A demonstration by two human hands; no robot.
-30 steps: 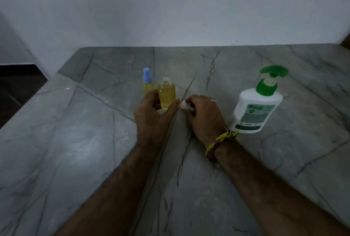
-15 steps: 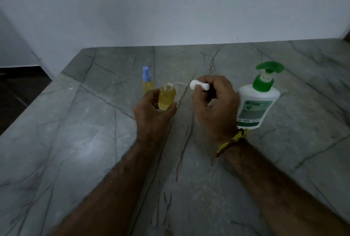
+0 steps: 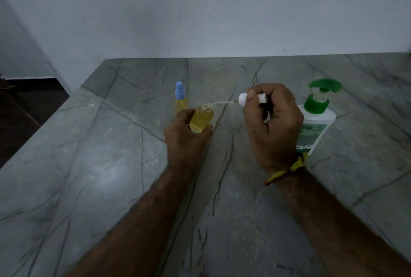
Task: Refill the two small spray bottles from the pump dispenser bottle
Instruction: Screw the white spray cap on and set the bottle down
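My left hand grips an uncapped small spray bottle full of yellow liquid, tilted slightly to the right. My right hand pinches its white spray cap, held sideways. The cap's thin dip tube curves left, and its end sits at the bottle's open mouth. A second small bottle with a blue spray cap stands just behind my left hand. The white pump dispenser bottle with a green pump stands right of my right hand, partly hidden by it.
Everything rests on a grey veined stone counter. A white wall runs along its back edge. The counter's left edge drops to a dark floor.
My right hand lifted the white cap off the counter and brought it up and rightwards, its tube now reaching the bottle's mouth. My left hand tilted the bottle a little.
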